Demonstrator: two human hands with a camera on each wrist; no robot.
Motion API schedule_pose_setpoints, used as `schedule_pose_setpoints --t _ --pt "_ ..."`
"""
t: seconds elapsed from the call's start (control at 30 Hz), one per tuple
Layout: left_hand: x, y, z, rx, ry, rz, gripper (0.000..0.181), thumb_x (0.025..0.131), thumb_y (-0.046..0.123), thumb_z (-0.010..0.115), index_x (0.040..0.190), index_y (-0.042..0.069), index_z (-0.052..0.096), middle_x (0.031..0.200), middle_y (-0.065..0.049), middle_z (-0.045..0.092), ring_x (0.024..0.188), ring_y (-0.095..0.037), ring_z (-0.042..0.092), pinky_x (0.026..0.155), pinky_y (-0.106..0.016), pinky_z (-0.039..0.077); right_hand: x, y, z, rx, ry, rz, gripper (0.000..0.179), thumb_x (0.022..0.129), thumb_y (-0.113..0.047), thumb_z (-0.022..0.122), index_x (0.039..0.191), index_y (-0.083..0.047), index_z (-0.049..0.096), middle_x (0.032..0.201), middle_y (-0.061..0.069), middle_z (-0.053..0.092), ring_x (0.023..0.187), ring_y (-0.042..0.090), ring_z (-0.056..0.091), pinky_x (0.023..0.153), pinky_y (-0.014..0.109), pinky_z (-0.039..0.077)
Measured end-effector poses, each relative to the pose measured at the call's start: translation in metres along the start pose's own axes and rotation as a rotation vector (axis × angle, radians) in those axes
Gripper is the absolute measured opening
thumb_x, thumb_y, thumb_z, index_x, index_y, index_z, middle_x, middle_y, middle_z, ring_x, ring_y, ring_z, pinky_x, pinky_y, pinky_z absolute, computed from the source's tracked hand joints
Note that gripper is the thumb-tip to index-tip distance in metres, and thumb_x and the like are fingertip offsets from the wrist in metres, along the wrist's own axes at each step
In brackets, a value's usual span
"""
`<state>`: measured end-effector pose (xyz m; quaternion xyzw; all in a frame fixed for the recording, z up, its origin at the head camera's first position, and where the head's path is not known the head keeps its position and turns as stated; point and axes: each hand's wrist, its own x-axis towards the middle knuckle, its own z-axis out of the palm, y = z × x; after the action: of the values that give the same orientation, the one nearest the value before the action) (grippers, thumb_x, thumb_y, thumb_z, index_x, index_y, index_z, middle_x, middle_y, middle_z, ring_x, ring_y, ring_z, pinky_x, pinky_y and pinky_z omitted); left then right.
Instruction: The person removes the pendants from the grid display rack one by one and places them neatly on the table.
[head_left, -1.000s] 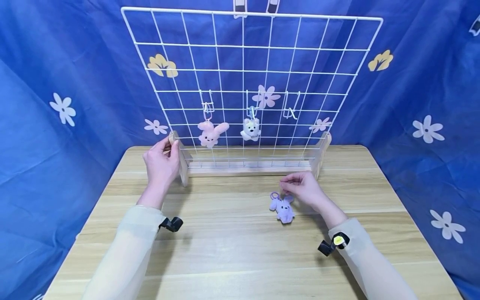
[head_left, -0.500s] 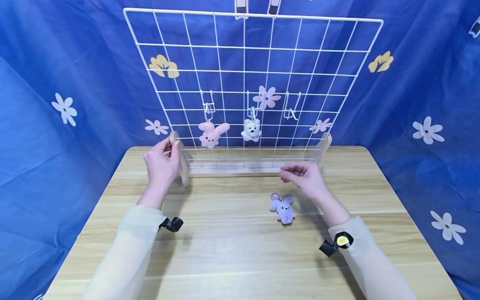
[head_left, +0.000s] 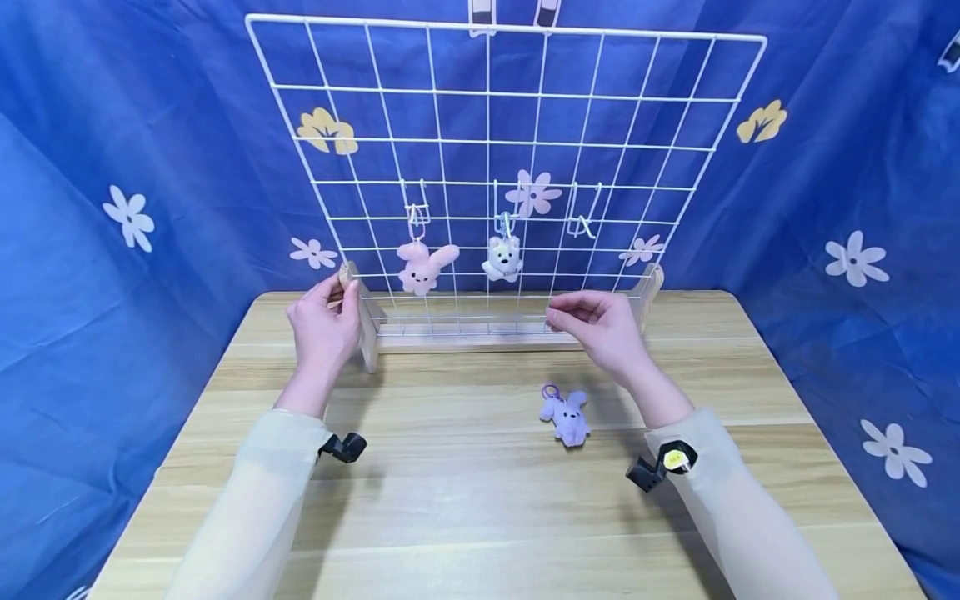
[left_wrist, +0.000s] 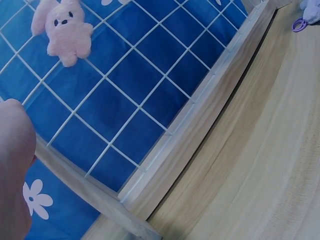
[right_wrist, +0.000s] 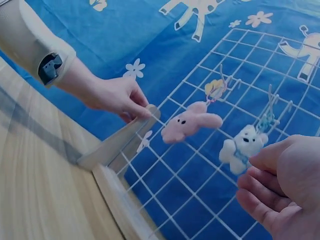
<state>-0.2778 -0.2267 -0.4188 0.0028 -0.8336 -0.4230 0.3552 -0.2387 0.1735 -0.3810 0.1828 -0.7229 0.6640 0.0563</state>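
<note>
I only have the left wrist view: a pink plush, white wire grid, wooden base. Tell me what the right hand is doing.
Observer: The right hand is raised in front of the white wire grid panel, fingers loosely curled, holding nothing.
Operator: Report where the purple plush went.
Observer: The small purple plush bunny keychain lies on the light wooden table, apart from that hand.
Operator: Say what else hangs on the grid.
Observer: A small white plush bear hangs right of the pink plush bunny; a third hook is bare.
Operator: Give me the left hand's grip.
Observer: The left hand holds the left wooden end post of the stand.
</note>
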Motion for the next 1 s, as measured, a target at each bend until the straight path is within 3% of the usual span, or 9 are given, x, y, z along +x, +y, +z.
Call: schedule_pose_setpoints --t 0.27,0.63,1.0 --pt "0.002 0.0 0.0 0.002 0.0 0.016 0.027 0.103 0.017 0.07 0.122 0.0 0.077 0.106 -0.017 0.079 0.096 -0.029 0.077 0.074 -0.001 0.05 0.019 -0.016 0.011 0.031 0.027 -0.081 0.018 0.095 0.004 0.076 0.111 0.012 0.074 0.109 0.03 0.074 0.093 0.022 0.076 0.086 0.033 0.064" --pt "0.0 0.0 -0.001 -0.004 0.004 0.02 0.026 0.102 0.015 0.071 0.123 0.002 0.078 0.105 -0.017 0.079 0.096 -0.03 0.076 0.074 0.001 0.047 0.04 -0.025 0.027 0.069 0.076 -0.145 0.018 0.094 0.006 0.076 0.11 0.014 0.074 0.107 0.031 0.074 0.092 0.018 0.075 0.087 0.031 0.064" --pt "0.0 -0.001 -0.001 -0.021 0.006 0.022 0.025 0.101 0.013 0.071 0.124 0.002 0.077 0.106 -0.017 0.079 0.097 -0.03 0.076 0.075 0.0 0.049 0.053 -0.035 0.036 0.058 0.094 -0.135 0.019 0.094 0.002 0.079 0.111 0.01 0.075 0.106 0.021 0.077 0.093 0.021 0.075 0.088 0.032 0.064"
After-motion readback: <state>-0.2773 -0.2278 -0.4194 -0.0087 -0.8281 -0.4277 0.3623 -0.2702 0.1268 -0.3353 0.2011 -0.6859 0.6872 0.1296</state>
